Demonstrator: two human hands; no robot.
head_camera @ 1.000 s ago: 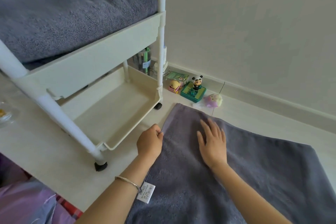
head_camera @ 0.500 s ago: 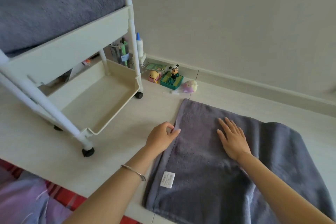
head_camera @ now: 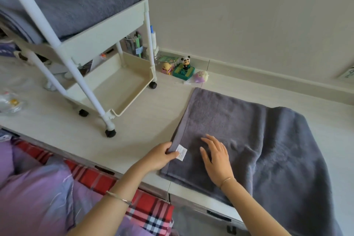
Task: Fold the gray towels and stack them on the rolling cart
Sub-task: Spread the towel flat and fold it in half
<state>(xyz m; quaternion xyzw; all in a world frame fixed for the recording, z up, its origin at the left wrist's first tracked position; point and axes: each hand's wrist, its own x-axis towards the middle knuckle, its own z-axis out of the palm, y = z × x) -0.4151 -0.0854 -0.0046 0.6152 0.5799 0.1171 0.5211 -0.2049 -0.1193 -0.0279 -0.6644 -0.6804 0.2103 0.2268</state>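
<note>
Pinching left hem of gray towel [head_camera: 258, 140] beside white label [head_camera: 181, 153] with left hand [head_camera: 162, 156], fingers curled on hem, pressing right hand [head_camera: 216, 157] flat on top, fingers straight, lying spread at platform [head_camera: 143, 120] front edge, right of rolling cart [head_camera: 107, 36].

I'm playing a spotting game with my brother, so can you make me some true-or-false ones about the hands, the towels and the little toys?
1. The left hand pinches the edge of the gray towel right by its white tag. True.
2. The right hand is balled into a fist. False: its fingers are spread out over the gray towel.
3. The rolling cart has folded towels in its upper tray. True.
4. The panda figure rides in the cart's bottom tray. False: it stands on a green base by the wall, beside the cart.
</note>
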